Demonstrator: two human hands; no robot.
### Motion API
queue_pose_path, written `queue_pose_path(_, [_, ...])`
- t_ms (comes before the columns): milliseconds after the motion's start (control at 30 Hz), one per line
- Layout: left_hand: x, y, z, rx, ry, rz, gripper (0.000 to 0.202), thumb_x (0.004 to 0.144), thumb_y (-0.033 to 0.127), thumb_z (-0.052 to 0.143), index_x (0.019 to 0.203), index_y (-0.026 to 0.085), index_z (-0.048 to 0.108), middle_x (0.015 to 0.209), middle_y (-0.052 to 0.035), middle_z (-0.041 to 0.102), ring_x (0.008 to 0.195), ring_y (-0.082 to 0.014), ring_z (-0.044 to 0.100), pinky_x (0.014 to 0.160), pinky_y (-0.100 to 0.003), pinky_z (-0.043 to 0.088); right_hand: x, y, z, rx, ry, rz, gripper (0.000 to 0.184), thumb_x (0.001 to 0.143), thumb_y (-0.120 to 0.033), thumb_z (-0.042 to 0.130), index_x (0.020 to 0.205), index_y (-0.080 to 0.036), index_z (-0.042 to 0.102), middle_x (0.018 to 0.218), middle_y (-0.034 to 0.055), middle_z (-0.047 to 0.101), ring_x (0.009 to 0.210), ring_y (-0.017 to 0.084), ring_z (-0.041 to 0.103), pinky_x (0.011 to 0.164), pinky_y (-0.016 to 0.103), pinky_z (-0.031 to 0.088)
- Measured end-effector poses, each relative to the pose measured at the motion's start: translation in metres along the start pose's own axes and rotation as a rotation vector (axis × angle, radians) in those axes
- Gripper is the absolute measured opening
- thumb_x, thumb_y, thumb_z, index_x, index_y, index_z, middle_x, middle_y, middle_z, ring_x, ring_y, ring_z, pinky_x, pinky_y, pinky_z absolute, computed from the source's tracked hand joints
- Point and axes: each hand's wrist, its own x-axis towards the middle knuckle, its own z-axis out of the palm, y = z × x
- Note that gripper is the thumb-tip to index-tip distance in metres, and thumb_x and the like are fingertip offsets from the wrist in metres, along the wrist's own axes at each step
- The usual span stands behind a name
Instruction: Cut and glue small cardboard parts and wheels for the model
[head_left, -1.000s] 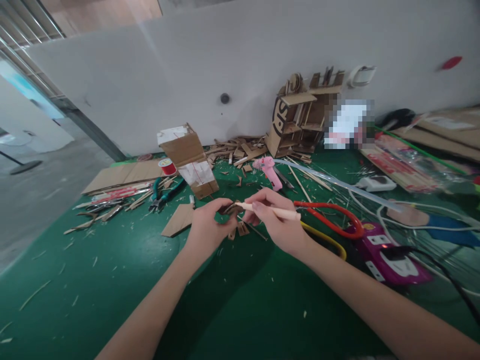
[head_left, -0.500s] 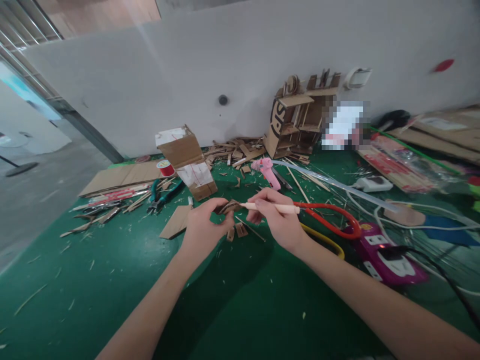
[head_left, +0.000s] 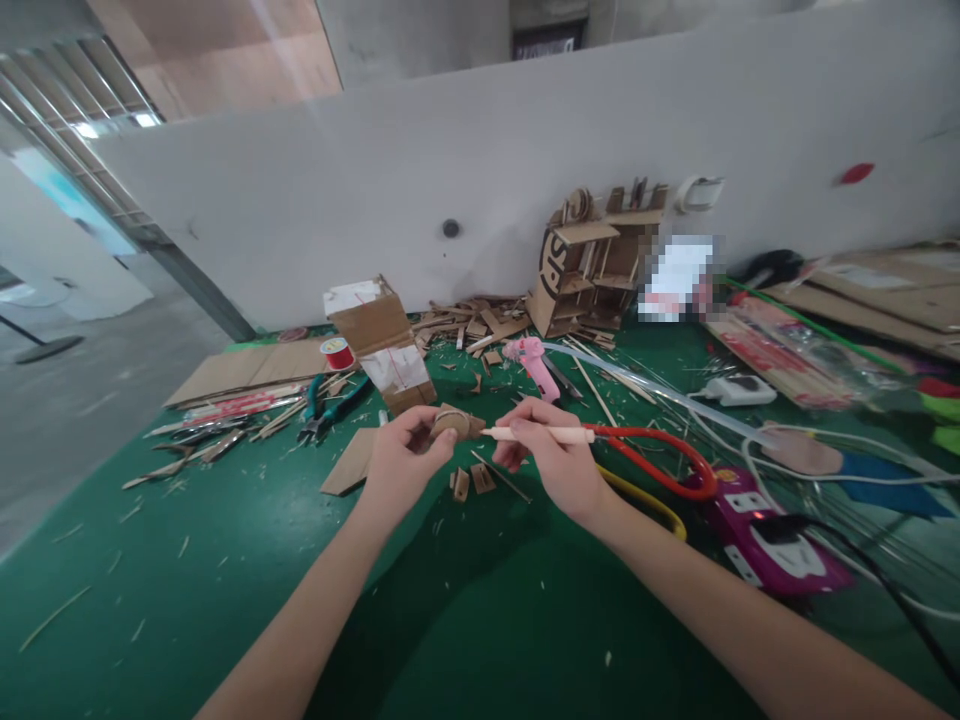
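Cardboard pc (head_left: 450, 424), mid-frame, pinched in L hand (head_left: 403, 460), lies just left of R hand (head_left: 561, 465), which grips cream pen-like tool (head_left: 566, 435), long axis approx. horiz., tip by pc's right end; contact unclear.

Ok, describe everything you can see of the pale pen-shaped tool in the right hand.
The pale pen-shaped tool is slim and cream-coloured, with a straight barrel narrowing to a small tip; it looks like plastic, though the material is uncertain. It lies nearly level across the picture, above the green table, held between the thumb and fingers of the right hand. Its tip points toward the cardboard piece; whether they touch is unclear.
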Motion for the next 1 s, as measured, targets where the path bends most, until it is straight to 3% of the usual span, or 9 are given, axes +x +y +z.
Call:
queue_pose_path(167, [0.004,-0.004,0.0,-0.006,-0.037,-0.055,0.02,0.075,0.033,0.063,0.086,0.015,0.062,0.084,-0.0041,0.07,0.078,-0.0183,0.065,0.074,-0.031,0.05,0.0,-0.001,0.0,-0.136,0.034,-0.098,0.017,0.093,-0.036,0.05,0.09,-0.021,0.057,0.07,-0.0002,0.066,0.061,0.014,0.061,0.054,0.026,0.051])
queue_pose_path(300, [0.007,-0.01,0.0,-0.01,-0.017,-0.088,0.029,0.074,0.035,0.064,0.096,0.016,0.057,0.085,-0.0037,0.068,0.078,-0.0178,0.064,0.073,-0.031,0.049,0.003,0.0,-0.001,-0.632,0.075,-0.218,0.014,0.093,-0.028,0.048,0.103,-0.021,0.052,0.085,0.0033,0.065,0.072,0.017,0.063,0.065,0.031,0.051])
queue_pose_path(400, [0.009,-0.013,-0.003,0.037,0.038,-0.114,0.044,0.075,0.036,0.066,0.113,0.018,0.053,0.088,-0.0032,0.067,0.081,-0.018,0.063,0.073,-0.031,0.049,0.003,0.003,-0.002,-1.045,-0.018,-0.304,0.03,0.087,-0.02,0.05,0.117,-0.019,0.055,0.11,0.0107,0.063,0.1,0.026,0.06,0.08,0.039,0.051])
queue_pose_path(500, [0.01,-0.015,-0.005,0.084,0.039,-0.126,0.048,0.075,0.037,0.066,0.118,0.02,0.055,0.093,-0.0041,0.066,0.085,-0.0188,0.062,0.075,-0.032,0.049,0.001,0.008,-0.002,-1.309,-0.12,-0.31,0.047,0.082,-0.023,0.053,0.129,-0.017,0.053,0.123,0.014,0.058,0.115,0.032,0.051,0.093,0.047,0.046])
queue_pose_path(667, [0.009,-0.016,-0.003,-0.078,-0.007,-0.23,0.056,0.072,0.038,0.069,0.121,0.018,0.053,0.105,-0.0093,0.065,0.089,-0.0205,0.064,0.069,-0.03,0.051,-0.002,0.016,-0.005,-1.444,-0.136,-0.27,0.054,0.085,-0.042,0.055,0.131,-0.013,0.054,0.141,0.0177,0.048,0.127,0.037,0.042,0.102,0.053,0.038])
queue_pose_path(767, [0.009,-0.015,-0.002,-0.184,0.001,-0.292,0.057,0.072,0.04,0.07,0.122,0.019,0.051,0.108,-0.0102,0.065,0.091,-0.0206,0.065,0.068,-0.029,0.051,-0.002,0.017,-0.005,-1.446,-0.097,-0.276,0.05,0.09,-0.042,0.051,0.132,-0.016,0.054,0.145,0.016,0.045,0.13,0.036,0.039,0.103,0.052,0.036])
queue_pose_path(900, [0.01,-0.014,-0.001,-0.298,0.059,-0.317,0.049,0.075,0.043,0.068,0.115,0.02,0.052,0.107,-0.0098,0.066,0.088,-0.0203,0.067,0.069,-0.03,0.052,-0.002,0.015,-0.003,-1.443,-0.133,-0.327,0.045,0.092,-0.036,0.048,0.13,-0.014,0.055,0.132,0.0142,0.057,0.12,0.032,0.048,0.101,0.047,0.039])
queue_pose_path(1000, [0.011,-0.016,-0.001,-0.324,0.135,-0.303,0.045,0.072,0.04,0.069,0.109,0.019,0.052,0.1,-0.0075,0.067,0.082,-0.0191,0.068,0.066,-0.028,0.049,-0.003,0.013,-0.001,-1.577,-0.123,-0.314,0.036,0.092,-0.026,0.045,0.121,-0.011,0.06,0.115,0.0172,0.065,0.107,0.033,0.055,0.089,0.047,0.044])
